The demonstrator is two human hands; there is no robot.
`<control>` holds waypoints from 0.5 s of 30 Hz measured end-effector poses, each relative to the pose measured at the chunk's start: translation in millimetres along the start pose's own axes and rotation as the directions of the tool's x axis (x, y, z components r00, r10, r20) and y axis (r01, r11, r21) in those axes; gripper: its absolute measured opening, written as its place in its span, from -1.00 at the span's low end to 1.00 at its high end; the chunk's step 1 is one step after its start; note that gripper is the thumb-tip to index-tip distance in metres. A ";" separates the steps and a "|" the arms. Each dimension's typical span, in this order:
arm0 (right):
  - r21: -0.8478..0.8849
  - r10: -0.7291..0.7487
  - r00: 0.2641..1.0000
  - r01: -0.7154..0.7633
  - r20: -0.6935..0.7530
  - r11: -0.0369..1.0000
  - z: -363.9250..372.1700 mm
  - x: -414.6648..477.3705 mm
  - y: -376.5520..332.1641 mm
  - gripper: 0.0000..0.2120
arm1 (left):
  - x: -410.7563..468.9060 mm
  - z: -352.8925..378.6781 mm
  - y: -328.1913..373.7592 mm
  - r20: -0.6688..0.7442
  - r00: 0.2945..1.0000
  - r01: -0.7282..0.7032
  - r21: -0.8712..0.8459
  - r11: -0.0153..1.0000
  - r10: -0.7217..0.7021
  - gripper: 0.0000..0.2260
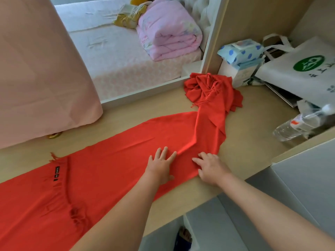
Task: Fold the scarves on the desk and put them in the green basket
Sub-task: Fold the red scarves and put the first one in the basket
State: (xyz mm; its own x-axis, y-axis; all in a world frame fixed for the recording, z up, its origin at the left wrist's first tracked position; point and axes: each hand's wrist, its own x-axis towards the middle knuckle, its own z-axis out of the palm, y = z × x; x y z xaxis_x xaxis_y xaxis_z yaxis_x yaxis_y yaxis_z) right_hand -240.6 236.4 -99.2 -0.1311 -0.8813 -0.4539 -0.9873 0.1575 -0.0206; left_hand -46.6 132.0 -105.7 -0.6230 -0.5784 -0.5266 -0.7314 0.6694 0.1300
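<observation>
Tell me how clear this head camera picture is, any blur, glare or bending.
Head view: soft even daylight, no harsh glare; red scarf, left hand and right hand fairly sharp; water bottle at the right edge smeared; wide-angle stretching toward the corners; the scarf's black label is unreadable.

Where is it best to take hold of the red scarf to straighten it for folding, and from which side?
Probably grip the crumpled far end of the red scarf, coming from above on the right. It is heaped and its folds stand up from the desk, so fingers can pinch them; the spread part under the left hand and right hand lies flat.
</observation>
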 end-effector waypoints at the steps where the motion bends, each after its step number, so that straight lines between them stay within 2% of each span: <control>1: 0.031 0.004 1.000 -0.004 -0.010 1.000 -0.6 -3.2 5.4 -0.50 | 1.9 1.3 4.2 0.026 0.999 -0.023 0.037 0.999 0.022 -0.04; 4: 0.132 -0.002 0.999 -0.004 0.042 0.991 -5.9 -10.3 22.1 -0.59 | 8.8 1.5 16.3 0.016 0.991 -0.136 0.084 0.987 0.135 0.00; 6: 0.156 0.001 0.999 -0.006 0.035 0.988 -12.4 -8.1 35.1 -0.67 | 16.8 -3.7 22.7 -0.073 0.980 -0.183 0.027 0.983 0.185 -0.19; 8: 0.203 0.052 0.996 -0.037 -0.072 0.978 -19.7 2.8 49.3 -0.73 | 30.1 -13.6 28.9 -0.176 0.969 -0.188 -0.063 0.980 0.174 -0.45; 10: 0.269 0.110 0.972 -0.051 -0.209 0.962 -25.9 20.5 64.1 -0.79 | 48.4 -26.3 36.3 -0.247 0.957 -0.179 -0.091 0.980 0.152 -0.59; 12: 0.294 0.138 0.948 -0.050 -0.287 0.954 -31.4 40.7 78.0 -0.82 | 68.8 -40.5 44.7 -0.296 0.947 -0.167 -0.111 0.980 0.128 -0.64; 15: 0.328 0.223 0.910 -0.104 -0.350 0.939 -40.0 72.5 99.4 -0.72 | 100.4 -64.1 57.2 -0.345 0.934 -0.157 -0.156 0.975 0.095 -0.63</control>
State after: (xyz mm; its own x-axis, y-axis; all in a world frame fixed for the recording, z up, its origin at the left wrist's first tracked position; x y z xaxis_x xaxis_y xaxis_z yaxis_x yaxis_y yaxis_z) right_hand -351.7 170.4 -98.5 -0.3712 -0.9226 -0.1053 -0.8838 0.3858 -0.2646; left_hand -168.8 82.3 -97.3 -0.7470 -0.6373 -0.1894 -0.6587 0.6711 0.3402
